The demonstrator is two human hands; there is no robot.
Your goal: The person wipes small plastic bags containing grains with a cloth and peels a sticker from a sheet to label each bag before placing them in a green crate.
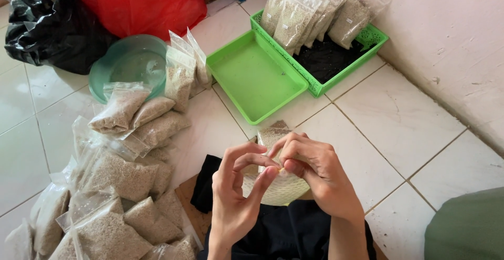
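Both hands are up close together over the lap, working the same clear pouch (278, 186) of pale grain; the left hand (239, 197) curls in with thumb and forefinger pinching the pouch's top edge, and the right hand (315, 173) meets it from the other side, fingers closed narrow on that same strip, so the two pinches seem to press along the seal line while the full belly of the pouch hangs below against the dark cloth (278, 228) on the person's legs. The grip is high on the bag, it looks like, because the grain weighs the bottom down and leaves only the flat top free to squeeze. To the left, a loose heap of filled pouches (121, 186) sprawls across the white tile floor (399, 118), within easy reach of the left arm. Beyond the hands lies a shallow green tray (254, 76), bare inside, and just beside it a green basket (375, 39) where more pouches (315, 11) stand upright in a leaning row, propped against one another. A teal bowl (128, 63) sits by the heap, with three pouches (184, 66) standing at its rim, and a red bag (147, 0) and black bag (47, 26) bulk at the back
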